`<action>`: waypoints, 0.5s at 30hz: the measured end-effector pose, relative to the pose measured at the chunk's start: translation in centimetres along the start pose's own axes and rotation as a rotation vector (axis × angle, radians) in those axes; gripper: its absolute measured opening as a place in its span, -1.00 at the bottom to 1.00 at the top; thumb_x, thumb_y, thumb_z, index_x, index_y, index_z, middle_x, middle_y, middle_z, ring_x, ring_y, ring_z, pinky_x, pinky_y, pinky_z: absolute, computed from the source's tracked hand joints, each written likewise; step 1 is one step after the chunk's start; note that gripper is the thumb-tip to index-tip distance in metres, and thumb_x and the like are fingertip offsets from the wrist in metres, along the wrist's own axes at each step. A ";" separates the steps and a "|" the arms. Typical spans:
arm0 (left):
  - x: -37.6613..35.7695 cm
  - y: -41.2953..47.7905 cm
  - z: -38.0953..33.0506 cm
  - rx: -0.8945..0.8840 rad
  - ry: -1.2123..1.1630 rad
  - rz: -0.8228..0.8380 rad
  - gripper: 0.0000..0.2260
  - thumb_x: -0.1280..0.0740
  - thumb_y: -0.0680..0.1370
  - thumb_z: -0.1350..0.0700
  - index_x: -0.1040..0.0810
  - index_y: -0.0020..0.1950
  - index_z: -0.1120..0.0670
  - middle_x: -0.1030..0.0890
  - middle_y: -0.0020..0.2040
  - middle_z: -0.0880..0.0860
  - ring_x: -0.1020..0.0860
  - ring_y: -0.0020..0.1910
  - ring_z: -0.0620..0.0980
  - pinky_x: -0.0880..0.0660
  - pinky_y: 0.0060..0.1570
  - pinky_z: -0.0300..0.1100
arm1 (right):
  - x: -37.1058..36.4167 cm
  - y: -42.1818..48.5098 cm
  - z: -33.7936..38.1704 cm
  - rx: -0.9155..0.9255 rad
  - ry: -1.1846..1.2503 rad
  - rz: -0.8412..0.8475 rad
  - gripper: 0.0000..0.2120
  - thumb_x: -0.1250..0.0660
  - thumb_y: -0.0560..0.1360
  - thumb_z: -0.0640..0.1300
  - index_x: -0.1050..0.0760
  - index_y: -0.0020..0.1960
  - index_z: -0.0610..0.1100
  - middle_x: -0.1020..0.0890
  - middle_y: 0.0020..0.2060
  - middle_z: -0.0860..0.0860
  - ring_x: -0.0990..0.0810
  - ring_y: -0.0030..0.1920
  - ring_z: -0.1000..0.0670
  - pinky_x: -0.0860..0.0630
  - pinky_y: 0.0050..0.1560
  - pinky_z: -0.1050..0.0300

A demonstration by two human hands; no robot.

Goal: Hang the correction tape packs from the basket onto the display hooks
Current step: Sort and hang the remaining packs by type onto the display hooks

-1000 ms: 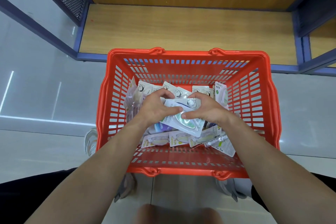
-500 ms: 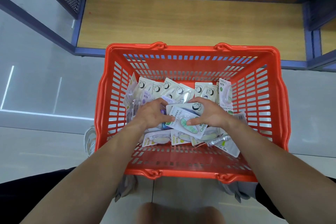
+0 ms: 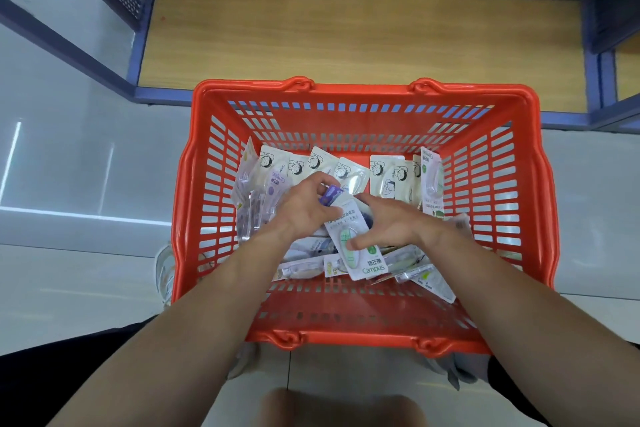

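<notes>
Head view: a person crouches over a red basket of correction tape packs on the floor before a bare wooden shelf. The left hand curls its fingers around a purple pack; the right hand, fingers spread, rests its thumb on a green pack lying between both hands, its long axis running from far-left to near-right. No display hooks are in sight.
</notes>
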State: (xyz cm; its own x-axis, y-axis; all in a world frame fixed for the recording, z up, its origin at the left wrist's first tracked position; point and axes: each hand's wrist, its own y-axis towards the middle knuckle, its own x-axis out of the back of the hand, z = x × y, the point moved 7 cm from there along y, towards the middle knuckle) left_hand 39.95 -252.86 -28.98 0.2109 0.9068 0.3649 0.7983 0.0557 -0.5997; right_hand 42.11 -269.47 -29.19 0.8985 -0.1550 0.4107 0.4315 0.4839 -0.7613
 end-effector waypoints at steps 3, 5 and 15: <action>-0.5 0.5 0.0 0.005 -0.074 -0.005 -0.65 -0.57 0.44 0.27 -0.52 0.03 -0.07 -0.58 -0.10 -0.05 -0.57 -0.14 -0.01 -0.53 -0.02 -0.10 | -0.7 0.2 -0.9 0.002 0.234 -0.013 -0.26 -0.59 0.35 0.17 -0.35 0.43 0.15 -0.61 0.15 0.20 -0.59 0.15 0.06 -0.48 0.01 0.14; -0.5 0.7 -0.2 0.006 -0.113 -0.017 -0.65 -0.57 0.44 0.29 -0.53 0.05 -0.03 -0.56 -0.11 -0.07 -0.55 -0.18 -0.07 -0.52 -0.04 -0.15 | -0.7 0.1 -1.1 0.014 0.303 -0.043 -0.34 -0.58 0.37 0.12 -0.36 0.38 0.17 -0.62 0.09 0.22 -0.61 0.11 0.12 -0.47 -0.01 0.16; -0.1 -0.1 0.4 0.199 -0.569 -0.017 -0.60 -0.49 0.56 0.15 -0.48 0.37 0.10 -0.65 0.23 0.11 -0.67 0.14 0.06 -0.60 0.21 -0.01 | 1.3 -0.1 -0.6 0.116 0.827 -0.185 -0.59 -0.53 0.50 -0.18 -0.55 0.30 0.02 -0.73 0.14 0.06 -0.71 0.14 0.03 -0.63 0.18 -0.02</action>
State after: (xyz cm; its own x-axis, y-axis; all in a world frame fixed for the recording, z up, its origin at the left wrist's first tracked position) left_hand 39.66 -252.86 -29.25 -0.1804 0.9831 -0.0299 0.6664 0.0998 -0.7389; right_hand 43.28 -270.22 -28.89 0.6037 -0.7972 -0.0096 0.6063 0.4669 -0.6437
